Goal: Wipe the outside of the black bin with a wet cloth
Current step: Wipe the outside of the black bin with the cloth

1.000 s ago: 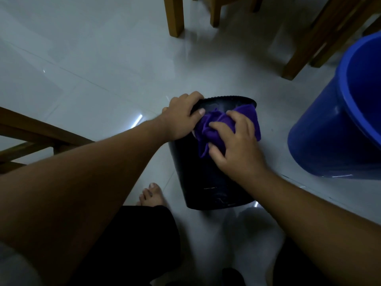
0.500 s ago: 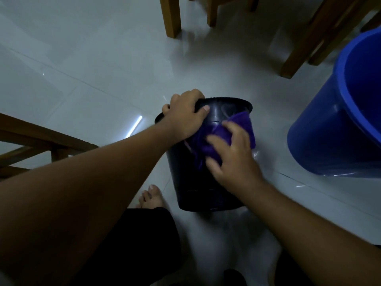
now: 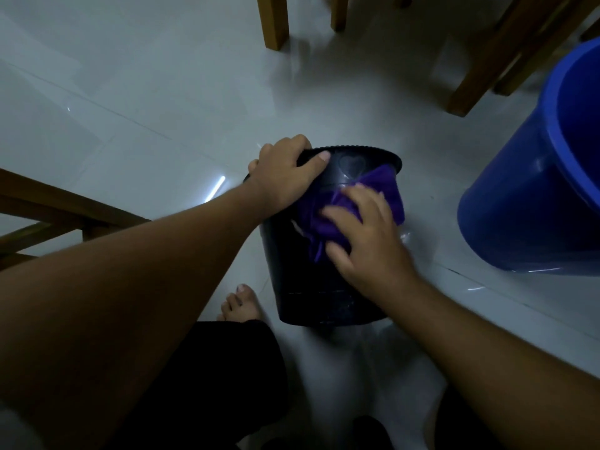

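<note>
The black bin point(image 3: 328, 271) stands on the pale tiled floor point(image 3: 146, 102) between the person's knees; the left hand point(image 3: 287, 175) is closed over its near rim, steadying it; the right hand point(image 3: 363, 233) lies flat, fingers spread, pressing the purple cloth point(image 3: 386, 190) against the upper side wall; the wiping looks under way, with the lower wall and far side seemingly left to do; a blue bucket point(image 3: 532, 196) sits near on the right; wooden chair legs point(image 3: 276, 21) stand beyond; the room is dim.
</note>
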A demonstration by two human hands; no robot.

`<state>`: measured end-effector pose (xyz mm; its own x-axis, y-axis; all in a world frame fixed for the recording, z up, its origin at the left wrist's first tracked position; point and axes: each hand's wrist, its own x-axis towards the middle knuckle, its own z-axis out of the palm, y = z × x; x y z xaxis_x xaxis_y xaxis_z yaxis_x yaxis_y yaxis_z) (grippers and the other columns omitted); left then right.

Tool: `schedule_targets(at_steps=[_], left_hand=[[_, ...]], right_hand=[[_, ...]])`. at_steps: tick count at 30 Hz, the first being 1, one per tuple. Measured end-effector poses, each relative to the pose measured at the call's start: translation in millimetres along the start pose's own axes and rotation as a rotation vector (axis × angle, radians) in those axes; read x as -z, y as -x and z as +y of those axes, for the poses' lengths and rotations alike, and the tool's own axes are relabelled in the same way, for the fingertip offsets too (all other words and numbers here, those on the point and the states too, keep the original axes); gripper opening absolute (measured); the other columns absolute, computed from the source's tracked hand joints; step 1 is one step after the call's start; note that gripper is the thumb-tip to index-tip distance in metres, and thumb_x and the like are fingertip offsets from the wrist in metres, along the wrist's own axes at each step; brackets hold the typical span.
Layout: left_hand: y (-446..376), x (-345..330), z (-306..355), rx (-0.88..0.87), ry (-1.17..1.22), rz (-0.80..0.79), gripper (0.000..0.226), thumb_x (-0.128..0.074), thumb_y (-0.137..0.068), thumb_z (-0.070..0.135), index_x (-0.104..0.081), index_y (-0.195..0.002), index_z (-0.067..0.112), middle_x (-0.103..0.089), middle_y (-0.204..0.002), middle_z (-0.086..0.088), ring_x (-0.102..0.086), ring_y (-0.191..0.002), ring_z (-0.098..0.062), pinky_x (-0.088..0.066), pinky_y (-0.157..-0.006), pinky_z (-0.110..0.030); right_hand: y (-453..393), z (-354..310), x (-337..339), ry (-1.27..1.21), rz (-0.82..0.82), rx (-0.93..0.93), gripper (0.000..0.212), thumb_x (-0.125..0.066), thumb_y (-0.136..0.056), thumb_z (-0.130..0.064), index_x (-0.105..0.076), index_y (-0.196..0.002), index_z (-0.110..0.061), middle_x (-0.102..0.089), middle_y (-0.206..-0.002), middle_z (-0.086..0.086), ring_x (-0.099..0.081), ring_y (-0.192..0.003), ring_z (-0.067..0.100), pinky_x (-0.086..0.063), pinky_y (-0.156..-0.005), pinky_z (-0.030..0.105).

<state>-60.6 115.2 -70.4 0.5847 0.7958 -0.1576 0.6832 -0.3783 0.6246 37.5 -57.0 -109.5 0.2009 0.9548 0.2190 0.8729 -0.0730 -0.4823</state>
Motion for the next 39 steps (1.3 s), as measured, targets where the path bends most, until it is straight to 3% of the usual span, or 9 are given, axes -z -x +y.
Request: schedule_targets(at_steps=[3, 8, 12, 17, 21, 26, 29, 33, 39], left_hand=[[0.3, 0.3, -2.7, -0.009, -0.035, 0.014, 0.034, -0.044, -0.084, 0.061, -0.048, -0.085, 0.028, -0.055, -0.095, 0.001, -0.049, -0.1, -0.029, -0.042, -0.09, -0.048], [-2.5, -2.2, -6.1, -0.011, -0.066, -0.006, 0.027, -0.046, -0.087, 0.057, -0.044, -0.09, 0.03, -0.05, -0.1, 0.0, -0.046, -0.106, -0.032, -0.038, -0.093, -0.047], [-3.6, -1.1, -11.6, -0.025, -0.068, -0.003, 0.027, -0.047, -0.089, 0.055, -0.044, -0.09, 0.028, -0.05, -0.099, 0.0, -0.046, -0.104, -0.032, -0.039, -0.092, -0.047], [-1.6, -1.5, -2.6, -0.114, -0.16, 0.021, 0.028, -0.044, -0.094, 0.048, -0.051, -0.102, 0.022, -0.053, -0.106, -0.004, -0.044, -0.102, -0.026, -0.033, -0.085, -0.041], [3.0, -6.6, 13.7, -0.176, -0.208, 0.008, 0.035, -0.038, -0.094, 0.03, -0.05, -0.127, 0.026, -0.054, -0.129, -0.003, -0.045, -0.117, -0.029, -0.032, -0.097, -0.049], [-0.8, -6.6, 21.6, -0.016, -0.234, -0.02, 0.038, -0.042, -0.09, 0.06, -0.054, -0.111, 0.03, -0.055, -0.117, -0.002, -0.044, -0.115, -0.03, -0.032, -0.099, -0.053], [-4.0, -1.1, 14.1, -0.014, -0.137, -0.027, 0.026, -0.049, -0.087, 0.06, -0.053, -0.094, 0.035, -0.053, -0.103, 0.004, -0.046, -0.11, -0.028, -0.033, -0.092, -0.046], [-2.7, 3.9, 4.9, -0.007, 0.057, -0.06, 0.021, -0.052, -0.074, 0.064, -0.055, -0.072, 0.043, -0.058, -0.089, 0.007, -0.055, -0.1, -0.029, -0.042, -0.093, -0.053], [-4.3, -0.6, -0.9, -0.035, 0.083, -0.075, 0.023, -0.052, -0.071, 0.066, -0.054, -0.072, 0.043, -0.059, -0.087, 0.004, -0.056, -0.097, -0.031, -0.043, -0.092, -0.056]], right_hand=[[-12.1, -2.9, -0.3, -0.017, 0.001, -0.029, 0.049, -0.064, -0.079, -0.03, -0.061, -0.127, -0.02, -0.043, -0.146, 0.013, -0.028, -0.142, 0.033, -0.016, -0.117, 0.061], [49.8, -1.5, -15.4, 0.061, 0.011, 0.21, 0.044, -0.074, -0.078, -0.04, -0.066, -0.118, -0.023, -0.055, -0.137, 0.011, -0.044, -0.133, 0.034, -0.023, -0.115, 0.06], [27.4, 2.2, -4.9, 0.051, -0.03, 0.271, 0.067, -0.069, -0.078, -0.042, -0.045, -0.138, -0.025, -0.052, -0.14, 0.009, -0.04, -0.137, 0.029, -0.026, -0.116, 0.056], [7.8, -9.6, 6.1, -0.063, -0.037, -0.209, 0.111, -0.079, -0.065, -0.063, -0.021, -0.153, -0.026, -0.014, -0.158, 0.007, -0.013, -0.147, 0.029, -0.026, -0.117, 0.049], [36.2, -23.2, -6.6, -0.083, -0.021, -0.196, 0.114, -0.07, -0.062, -0.079, -0.032, -0.15, -0.019, -0.017, -0.161, 0.008, -0.007, -0.151, 0.025, -0.015, -0.121, 0.054], [32.5, -18.5, -14.3, -0.046, 0.063, -0.142, 0.079, -0.069, -0.075, -0.067, -0.054, -0.134, -0.016, -0.039, -0.149, 0.011, -0.025, -0.145, 0.028, -0.028, -0.115, 0.055], [3.1, -7.9, -7.3, -0.036, 0.081, -0.069, 0.065, -0.069, -0.079, -0.053, -0.058, -0.13, -0.015, -0.046, -0.144, 0.012, -0.033, -0.141, 0.031, -0.032, -0.113, 0.051], [-1.8, -7.5, -3.0, 0.008, 0.044, -0.029, 0.07, -0.067, -0.08, -0.044, -0.049, -0.141, -0.013, -0.043, -0.149, 0.01, -0.03, -0.144, 0.028, -0.024, -0.118, 0.049], [64.6, -20.1, -15.6, 0.068, -0.077, 0.214, 0.081, -0.063, -0.073, -0.047, -0.047, -0.144, -0.012, -0.05, -0.144, 0.009, -0.036, -0.141, 0.027, -0.021, -0.119, 0.052]])
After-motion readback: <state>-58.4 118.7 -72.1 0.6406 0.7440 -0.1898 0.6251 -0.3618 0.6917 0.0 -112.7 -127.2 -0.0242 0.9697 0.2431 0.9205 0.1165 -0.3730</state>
